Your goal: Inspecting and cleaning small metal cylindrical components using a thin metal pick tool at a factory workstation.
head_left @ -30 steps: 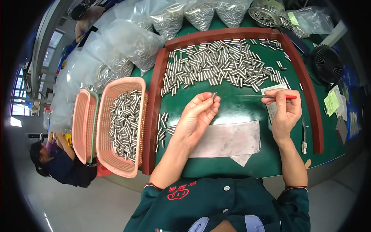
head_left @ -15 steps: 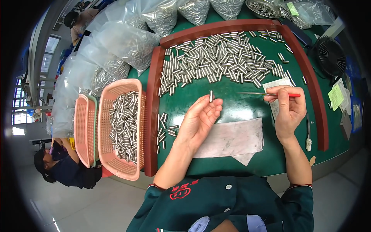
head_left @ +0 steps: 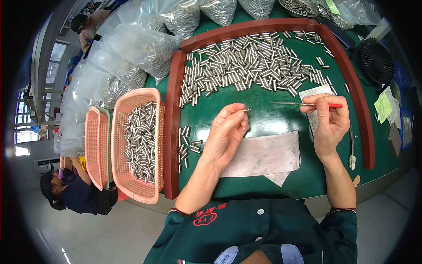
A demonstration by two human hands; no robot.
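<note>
Left hand (head_left: 226,132) grip pinching small metal pin (head_left: 247,110), right hand (head_left: 329,119) grip clamped on red-handled pick (head_left: 307,104)

The small silver metal pin (head_left: 247,110), previously held upright at the left hand's (head_left: 226,134) fingertips, is now turned sideways toward the thin red-handled metal probe (head_left: 307,104), which has been kept level in the right hand (head_left: 329,121).

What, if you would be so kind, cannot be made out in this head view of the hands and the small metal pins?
- Metal pin in the left hand: only its tip shows; fingers cover the rest.
- Tip of the thin red-handled tool in the right hand: too fine to read.
- Bags of pins: cut off by the top edge.
- Pink basket: its bottom is buried under pins.
</note>
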